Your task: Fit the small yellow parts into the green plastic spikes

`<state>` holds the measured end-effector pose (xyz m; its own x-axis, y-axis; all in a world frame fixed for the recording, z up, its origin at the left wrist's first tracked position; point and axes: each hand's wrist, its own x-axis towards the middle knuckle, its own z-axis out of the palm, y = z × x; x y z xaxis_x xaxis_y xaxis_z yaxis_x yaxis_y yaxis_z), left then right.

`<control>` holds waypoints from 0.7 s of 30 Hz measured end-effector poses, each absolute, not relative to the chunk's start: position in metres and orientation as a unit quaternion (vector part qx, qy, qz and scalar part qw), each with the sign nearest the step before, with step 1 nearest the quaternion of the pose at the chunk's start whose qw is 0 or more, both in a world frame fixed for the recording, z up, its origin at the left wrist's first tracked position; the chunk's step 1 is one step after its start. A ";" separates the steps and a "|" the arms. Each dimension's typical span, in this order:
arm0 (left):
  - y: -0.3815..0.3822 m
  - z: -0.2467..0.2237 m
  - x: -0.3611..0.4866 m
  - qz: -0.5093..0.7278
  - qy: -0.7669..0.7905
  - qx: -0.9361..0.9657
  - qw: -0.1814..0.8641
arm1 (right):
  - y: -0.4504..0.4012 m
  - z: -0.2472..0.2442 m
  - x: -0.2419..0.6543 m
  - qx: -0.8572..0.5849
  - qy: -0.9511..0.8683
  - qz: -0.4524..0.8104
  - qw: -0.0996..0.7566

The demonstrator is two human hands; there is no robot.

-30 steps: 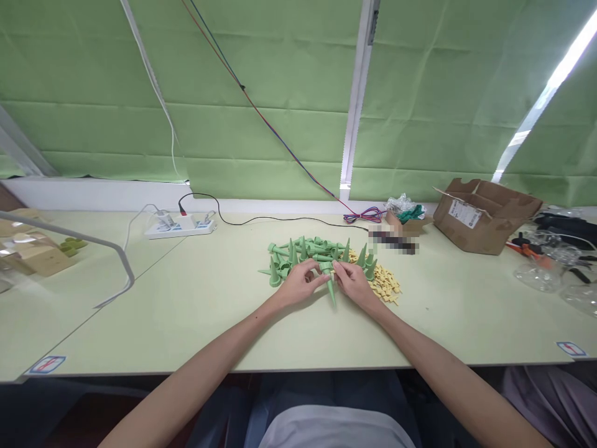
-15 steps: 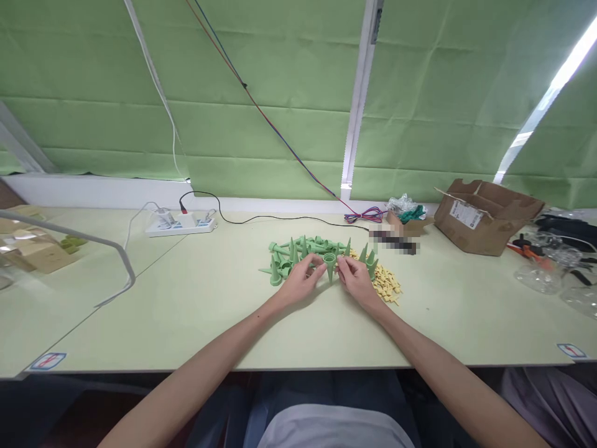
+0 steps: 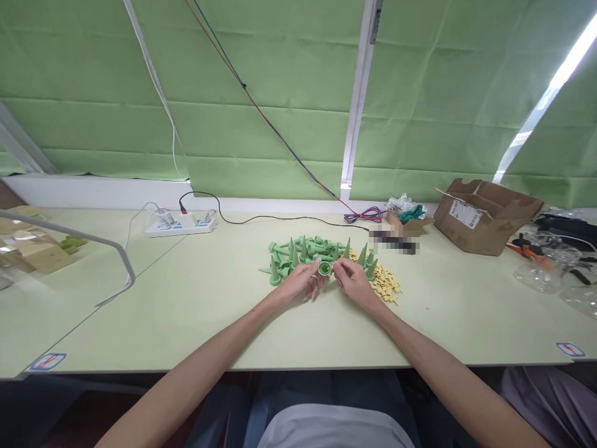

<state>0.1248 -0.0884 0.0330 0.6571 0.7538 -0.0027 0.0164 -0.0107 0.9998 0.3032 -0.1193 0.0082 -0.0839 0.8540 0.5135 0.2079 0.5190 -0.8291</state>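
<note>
My left hand (image 3: 303, 281) is closed around a hollow green plastic cone (image 3: 325, 268), whose round open end faces me. At the right side of that rim, my right hand (image 3: 353, 279) is closed in a pinch; its fingertips hide whatever they hold, if anything. Just beyond both hands lies a pile of similar green cones (image 3: 284, 250), some standing tip up and others on their sides. Small flat yellow pieces (image 3: 386, 285) are heaped beside and behind my right hand.
A white power strip (image 3: 181, 225) sits at the back left, with a black cable (image 3: 275, 217) running right. At the back right stand an open cardboard box (image 3: 485, 218) and a bundle of wires (image 3: 366, 215). A grey bent rod (image 3: 93, 233) crosses the left side.
The cone has tilted so its open end now points at me rather than upward. My left hand has turned with it and dropped slightly; the right hand stays close to the rim.
</note>
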 end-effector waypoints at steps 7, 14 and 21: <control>-0.087 0.030 0.123 0.284 0.308 0.690 0.591 | -0.120 0.008 0.302 -0.422 -0.672 0.276 0.543; -0.092 0.032 0.120 0.300 0.332 0.759 0.472 | -0.116 0.005 0.304 -0.461 -0.676 0.249 0.518; -0.095 0.035 0.122 0.308 0.316 0.783 0.438 | -0.112 0.002 0.305 -0.486 -0.666 0.229 0.517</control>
<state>0.1224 -0.0955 0.0354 0.6109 0.7647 0.2051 0.2260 -0.4167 0.8805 0.3050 -0.1118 0.0017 0.0074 0.8849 0.4658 0.4103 0.4221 -0.8084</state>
